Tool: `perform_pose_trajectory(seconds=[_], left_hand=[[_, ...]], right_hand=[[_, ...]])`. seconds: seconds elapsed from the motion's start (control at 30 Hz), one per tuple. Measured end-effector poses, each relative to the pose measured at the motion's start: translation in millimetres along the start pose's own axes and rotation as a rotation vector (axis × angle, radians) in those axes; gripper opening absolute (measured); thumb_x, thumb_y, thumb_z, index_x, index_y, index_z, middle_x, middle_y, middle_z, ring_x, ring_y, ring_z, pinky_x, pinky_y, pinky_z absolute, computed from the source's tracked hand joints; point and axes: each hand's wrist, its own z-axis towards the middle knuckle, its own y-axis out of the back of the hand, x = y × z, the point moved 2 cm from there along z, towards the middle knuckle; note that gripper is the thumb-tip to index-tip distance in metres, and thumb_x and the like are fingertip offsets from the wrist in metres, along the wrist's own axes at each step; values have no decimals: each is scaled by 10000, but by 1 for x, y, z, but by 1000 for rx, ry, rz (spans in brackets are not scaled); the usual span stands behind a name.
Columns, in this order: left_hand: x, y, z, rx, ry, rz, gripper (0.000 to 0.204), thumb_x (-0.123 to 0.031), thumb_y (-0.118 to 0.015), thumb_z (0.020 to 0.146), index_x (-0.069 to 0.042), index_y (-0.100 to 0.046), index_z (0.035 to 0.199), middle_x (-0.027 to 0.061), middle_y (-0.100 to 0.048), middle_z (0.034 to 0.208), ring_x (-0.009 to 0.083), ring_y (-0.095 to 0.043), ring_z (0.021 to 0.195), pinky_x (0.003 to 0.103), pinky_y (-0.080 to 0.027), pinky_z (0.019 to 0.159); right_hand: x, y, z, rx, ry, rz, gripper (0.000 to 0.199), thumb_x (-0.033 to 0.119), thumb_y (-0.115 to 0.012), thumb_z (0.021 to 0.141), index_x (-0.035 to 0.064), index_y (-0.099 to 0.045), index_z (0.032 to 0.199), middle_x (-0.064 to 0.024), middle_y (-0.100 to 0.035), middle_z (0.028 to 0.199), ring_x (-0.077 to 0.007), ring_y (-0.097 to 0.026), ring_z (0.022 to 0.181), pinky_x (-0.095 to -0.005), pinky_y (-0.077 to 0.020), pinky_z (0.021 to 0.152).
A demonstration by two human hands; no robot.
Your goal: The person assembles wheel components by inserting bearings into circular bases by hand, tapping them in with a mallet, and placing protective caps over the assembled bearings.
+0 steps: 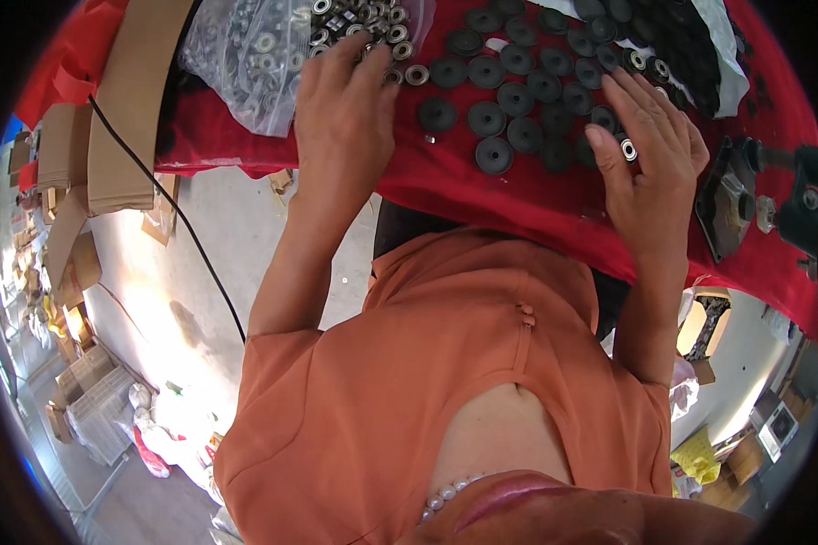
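Soft red cloth (491,202) drapes the tabletop's near edge. Above it, matte black discs (493,155), round with small centre marks, lie scattered and partly overlapping. The right hand (650,150) curves beside them, a shiny ring-shaped bearing (628,150) showing between thumb and fingers; whether its grip is closed on it, I can't tell. The left hand (345,113) reaches over loose steel bearings (415,74), fingertips partly hidden, its grip likewise unclear. Beside it, a filmy, creased clear bag (277,100) contains more metal rings. Crumpled white sheeting (727,59) borders small dark pieces (677,36).
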Motion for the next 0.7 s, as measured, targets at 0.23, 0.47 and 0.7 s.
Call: perform_pose_trajectory(seconds=[0.23,0.47,0.7], left_hand=[[4,-6,5,49,-13,71,255,-52,-765,758,-43,-726,1009,93,-642,1131,324,-557,1046,438,-453,889],[11,-5,3,-12,-27,-27,251,-39,-802,676,-22,-686,898,97,-638,1081,327,-563,1008,436,-450,868],[11,-8,7,0,-40,-3,212,-60,-793,698,-57,-696,886,63,-660,1040,300,-583,969,403,-439,831]], right_hand=[[47,-34,32,-33,116,238,277,242,-767,825,116,-732,1070,-4,-716,1042,-226,-639,1033,-431,-367,975],[80,-87,70,126,270,68,127,136,-603,827,93,-720,800,-76,-644,869,-250,-579,937,-431,-386,872],[84,-88,71,105,271,9,148,134,-583,834,83,-713,783,-81,-646,834,-253,-582,914,-433,-386,872]])
